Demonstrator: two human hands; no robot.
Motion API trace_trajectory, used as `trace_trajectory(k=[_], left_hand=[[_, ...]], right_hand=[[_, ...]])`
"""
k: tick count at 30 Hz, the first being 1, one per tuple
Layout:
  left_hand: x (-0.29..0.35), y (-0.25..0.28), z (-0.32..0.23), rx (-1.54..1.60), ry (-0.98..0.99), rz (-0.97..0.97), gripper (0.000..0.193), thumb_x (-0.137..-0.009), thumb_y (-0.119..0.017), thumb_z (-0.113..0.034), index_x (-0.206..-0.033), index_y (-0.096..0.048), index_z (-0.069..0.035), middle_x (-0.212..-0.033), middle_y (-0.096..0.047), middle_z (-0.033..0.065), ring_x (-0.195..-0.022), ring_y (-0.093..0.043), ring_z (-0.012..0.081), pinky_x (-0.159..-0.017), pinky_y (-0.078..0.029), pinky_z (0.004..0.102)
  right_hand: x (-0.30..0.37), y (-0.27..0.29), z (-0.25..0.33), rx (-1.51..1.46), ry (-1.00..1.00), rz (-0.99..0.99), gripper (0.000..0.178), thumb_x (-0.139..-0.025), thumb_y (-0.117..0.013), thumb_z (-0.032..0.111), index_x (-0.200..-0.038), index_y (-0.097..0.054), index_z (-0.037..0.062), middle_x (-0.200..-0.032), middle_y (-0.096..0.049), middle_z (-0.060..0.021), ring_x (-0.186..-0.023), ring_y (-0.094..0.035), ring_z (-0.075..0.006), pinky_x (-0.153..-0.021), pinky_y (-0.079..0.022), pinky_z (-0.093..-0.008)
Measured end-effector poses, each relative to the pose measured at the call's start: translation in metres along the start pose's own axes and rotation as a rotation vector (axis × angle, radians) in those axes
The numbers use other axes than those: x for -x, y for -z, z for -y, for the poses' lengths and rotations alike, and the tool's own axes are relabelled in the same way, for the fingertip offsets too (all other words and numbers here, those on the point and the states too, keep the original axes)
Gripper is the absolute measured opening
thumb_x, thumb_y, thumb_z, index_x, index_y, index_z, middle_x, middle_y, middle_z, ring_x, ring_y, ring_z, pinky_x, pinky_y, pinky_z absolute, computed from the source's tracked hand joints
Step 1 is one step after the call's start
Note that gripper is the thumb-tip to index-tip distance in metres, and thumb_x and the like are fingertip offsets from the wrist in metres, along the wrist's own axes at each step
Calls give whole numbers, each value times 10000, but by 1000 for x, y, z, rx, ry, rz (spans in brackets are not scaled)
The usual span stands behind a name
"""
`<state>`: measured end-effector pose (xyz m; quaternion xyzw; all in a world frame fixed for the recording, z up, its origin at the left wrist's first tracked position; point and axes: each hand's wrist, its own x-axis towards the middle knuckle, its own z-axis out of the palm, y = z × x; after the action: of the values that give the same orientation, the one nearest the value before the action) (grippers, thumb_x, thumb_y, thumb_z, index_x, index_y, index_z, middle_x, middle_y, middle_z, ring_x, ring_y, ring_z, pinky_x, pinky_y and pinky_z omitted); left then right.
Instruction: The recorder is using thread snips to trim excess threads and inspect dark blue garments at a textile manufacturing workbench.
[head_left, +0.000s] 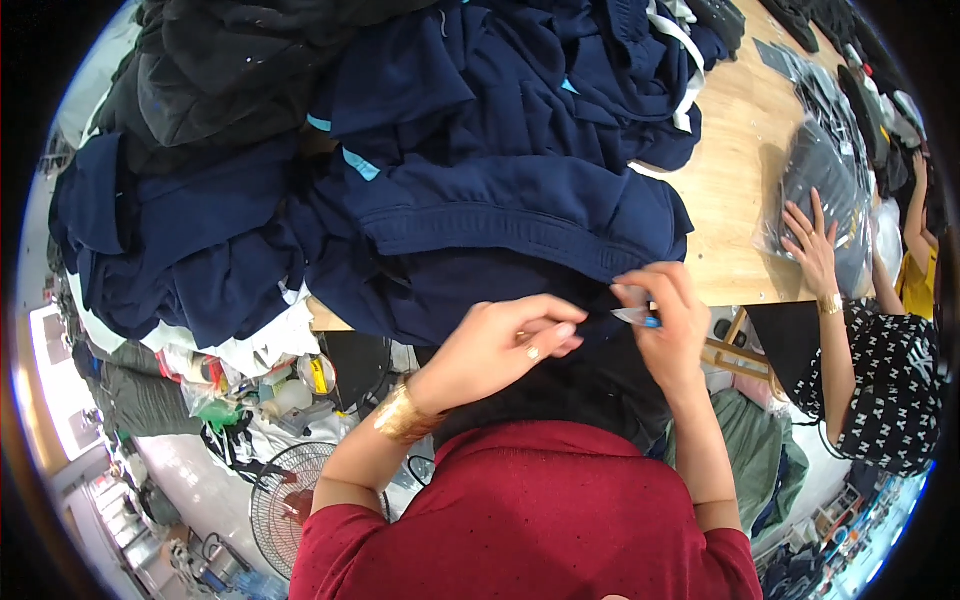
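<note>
Just below the right end of the gathered navy waistband (490, 228), your right hand (672, 315) is closed around a small bladed tool (634, 316) with a blue part, its metal tip pointing toward your other hand. Your left hand (515, 338) is below the middle of the waistband, apart from the right, with fingers curled in; you cannot tell from this view whether they pinch anything. Your left wrist wears a gold cuff (405, 415). The waistband belongs to a navy garment (520, 178) spread in front of you. Above the waistband's left end lies a light-blue tab (360, 164); farther left is a heap of navy fabric (190, 230), and beyond that, black garments (240, 70). Right of the waistband you have bare wooden tabletop (725, 180), then a co-worker's hand (812, 240) resting on a clear-bagged dark garment (822, 165). Down and left of the waistband stands a wire-caged fan (285, 497).
</note>
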<state>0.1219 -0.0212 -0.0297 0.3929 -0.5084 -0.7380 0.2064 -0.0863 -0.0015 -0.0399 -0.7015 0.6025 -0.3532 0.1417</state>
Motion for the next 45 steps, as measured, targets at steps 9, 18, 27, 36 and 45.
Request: trace_trajectory(k=[9, 18, 27, 36, 45], left_hand=[[32, 71, -33, -1190, -462, -770, 525, -619, -750, -87, -1117, -603, -161, -1184, -481, 68, -1045, -431, 269, -901, -335, 347], [21, 51, -17, -484, -403, -467, 229, -772, -672, -58, -995, -619, -51, -878, -625, 62, -815, -591, 168, -710, -467, 269], [-12, 13, -7, 774, -259, -373, 257, -938, -490, -177, -1138, -526, -19, -1115, -589, 94, -1029, -571, 196, -904, -450, 372], [-1, -1, -19, 784, -323, -343, 246, -934, -492, -149, -1147, -525, -28, -1102, -602, 92, -1032, -575, 217, -915, -441, 404], [5, 3, -23, 347, -309, -271, 237, -915, -519, -110, -1107, -561, 21, -1104, -599, 122, -1036, -580, 231, -928, -437, 380]], right_hand=[[1, 0, 4, 77, 92, -130, 476, -632, -797, 175, -1073, -618, 151, -1016, -536, -57, -653, -585, -169, -587, -484, -276], [-9, -11, -2, 130, 85, -105, 465, -562, -655, -71, -981, -651, 129, -1052, -583, -31, -769, -625, -214, -613, -503, -286], [19, -7, 12, 37, 308, -159, 405, -507, -713, -26, -900, -683, 67, -919, -627, -91, -749, -635, -223, -614, -514, -277], [25, -3, 14, -30, 175, -151, 455, -485, -693, -54, -921, -677, 77, -965, -603, -90, -741, -629, -206, -581, -499, -269], [16, 14, 19, -110, 99, -165, 281, -630, -650, -76, -885, -633, 40, -916, -646, -113, -784, -639, -257, -698, -500, -303]])
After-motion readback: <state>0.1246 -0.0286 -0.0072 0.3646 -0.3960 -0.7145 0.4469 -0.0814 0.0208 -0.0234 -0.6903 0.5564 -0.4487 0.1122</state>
